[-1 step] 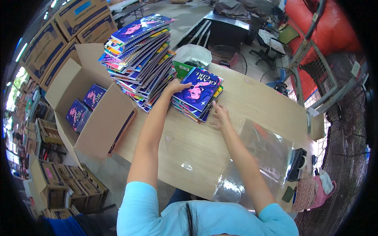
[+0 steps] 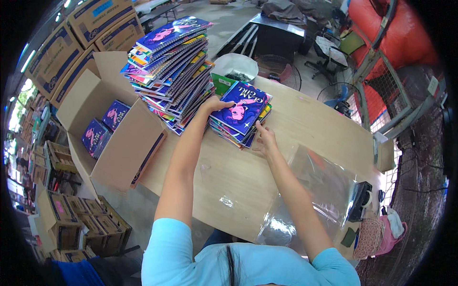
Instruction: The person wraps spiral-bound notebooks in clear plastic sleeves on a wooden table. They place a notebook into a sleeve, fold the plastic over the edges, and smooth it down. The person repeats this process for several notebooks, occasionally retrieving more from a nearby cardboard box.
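A short stack of spiral notebooks lies on the table, a dark blue cover with a pink-haired figure on top. My left hand holds its left side, thumb flat on the top cover; its other fingers are mostly hidden. At the near right corner is my right hand, open with fingers apart, a fingertip at the notebooks' edge. Just left rises a tall, leaning stack of spiral notebooks. An open cardboard box beside it contains more blue notebooks.
Clear plastic sheets cover the near right of the wooden table. A black tape dispenser and a pink bag sit at the right edge. Beyond the stacks stands a white tub. Closed cartons are piled at far left.
My right hand has shifted very slightly toward the short stack's corner. My left hand stays on the stack, and the notebooks look unmoved.
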A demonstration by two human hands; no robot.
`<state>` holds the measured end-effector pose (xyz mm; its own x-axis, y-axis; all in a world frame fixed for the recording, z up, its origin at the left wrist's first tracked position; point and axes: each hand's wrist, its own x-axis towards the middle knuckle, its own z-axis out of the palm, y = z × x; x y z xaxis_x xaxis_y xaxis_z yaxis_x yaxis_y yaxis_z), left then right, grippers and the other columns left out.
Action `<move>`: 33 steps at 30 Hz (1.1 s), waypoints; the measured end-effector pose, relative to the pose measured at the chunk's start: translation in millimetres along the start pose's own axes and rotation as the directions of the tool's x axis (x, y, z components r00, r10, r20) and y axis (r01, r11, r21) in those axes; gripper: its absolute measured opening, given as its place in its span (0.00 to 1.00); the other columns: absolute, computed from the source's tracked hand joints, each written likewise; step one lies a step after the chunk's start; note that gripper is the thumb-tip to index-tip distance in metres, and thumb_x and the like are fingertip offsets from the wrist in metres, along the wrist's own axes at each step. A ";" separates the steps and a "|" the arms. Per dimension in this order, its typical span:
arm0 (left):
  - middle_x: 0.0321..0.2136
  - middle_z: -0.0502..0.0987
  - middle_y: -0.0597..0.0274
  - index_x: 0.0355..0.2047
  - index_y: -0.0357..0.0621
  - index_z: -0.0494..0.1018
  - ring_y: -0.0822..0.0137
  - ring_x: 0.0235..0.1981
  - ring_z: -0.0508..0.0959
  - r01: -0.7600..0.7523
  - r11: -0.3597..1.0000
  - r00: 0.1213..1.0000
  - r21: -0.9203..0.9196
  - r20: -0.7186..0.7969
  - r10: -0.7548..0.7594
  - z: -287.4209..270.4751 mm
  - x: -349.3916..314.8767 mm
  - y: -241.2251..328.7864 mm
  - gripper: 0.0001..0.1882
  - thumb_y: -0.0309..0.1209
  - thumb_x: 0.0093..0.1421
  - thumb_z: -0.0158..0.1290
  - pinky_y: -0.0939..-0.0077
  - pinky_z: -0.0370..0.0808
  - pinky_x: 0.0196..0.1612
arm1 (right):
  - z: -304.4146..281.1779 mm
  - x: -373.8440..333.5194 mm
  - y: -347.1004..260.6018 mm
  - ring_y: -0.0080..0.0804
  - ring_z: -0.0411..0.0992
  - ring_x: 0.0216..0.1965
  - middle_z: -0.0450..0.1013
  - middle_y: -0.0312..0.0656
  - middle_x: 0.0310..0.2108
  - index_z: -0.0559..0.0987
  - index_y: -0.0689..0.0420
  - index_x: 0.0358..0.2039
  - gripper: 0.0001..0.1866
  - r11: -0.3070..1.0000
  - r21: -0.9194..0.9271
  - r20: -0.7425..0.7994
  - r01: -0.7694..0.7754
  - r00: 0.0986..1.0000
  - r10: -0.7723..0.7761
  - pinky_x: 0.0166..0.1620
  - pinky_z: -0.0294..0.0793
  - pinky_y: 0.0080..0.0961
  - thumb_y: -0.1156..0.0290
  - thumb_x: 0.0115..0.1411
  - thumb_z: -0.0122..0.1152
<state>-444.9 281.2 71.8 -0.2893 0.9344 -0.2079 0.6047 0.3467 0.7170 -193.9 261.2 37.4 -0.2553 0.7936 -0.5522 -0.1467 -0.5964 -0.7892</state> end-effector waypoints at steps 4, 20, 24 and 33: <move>0.39 0.79 0.50 0.48 0.35 0.74 0.58 0.35 0.80 0.079 0.989 0.989 -0.126 0.137 -0.061 -7.9 -10.5 20.8 0.40 0.52 0.40 0.68 0.68 0.75 0.42 | 12.7 15.8 -0.3 0.66 0.50 0.62 0.53 0.54 0.63 0.52 0.57 0.64 0.48 0.990 0.136 0.263 -0.045 0.965 0.008 0.52 0.47 0.81 0.43 0.52 0.63; 0.42 0.79 0.51 0.43 0.33 0.77 0.60 0.39 0.80 0.059 0.997 0.948 -0.039 0.315 -0.043 -6.8 9.0 18.8 0.42 0.58 0.39 0.67 0.69 0.75 0.45 | 20.4 42.5 -1.2 0.48 0.74 0.45 0.73 0.48 0.47 0.70 0.55 0.53 0.28 0.964 0.237 0.216 -0.123 0.974 0.071 0.48 0.69 0.62 0.50 0.58 0.59; 0.44 0.77 0.47 0.43 0.30 0.76 0.57 0.43 0.79 -0.034 0.998 0.954 -0.052 0.297 0.048 1.6 14.6 7.2 0.47 0.64 0.37 0.64 0.69 0.74 0.47 | 20.1 41.1 1.2 0.48 0.73 0.46 0.73 0.49 0.49 0.70 0.56 0.54 0.28 0.968 0.230 0.187 -0.102 0.981 0.059 0.48 0.70 0.60 0.51 0.59 0.57; 0.47 0.74 0.38 0.45 0.26 0.73 0.48 0.49 0.75 -0.165 0.962 0.965 0.218 0.236 0.113 20.3 5.1 6.1 0.52 0.68 0.39 0.59 0.65 0.70 0.53 | 7.0 23.9 1.2 0.44 0.76 0.42 0.74 0.53 0.45 0.69 0.65 0.51 0.22 0.984 0.176 0.124 0.009 0.992 -0.032 0.46 0.79 0.40 0.65 0.61 0.57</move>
<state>-427.6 289.7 61.6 -0.0360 0.9602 -0.2769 0.7912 0.1967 0.5791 -206.8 278.6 25.2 -0.3675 0.7910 -0.4892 -0.3151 -0.6008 -0.7347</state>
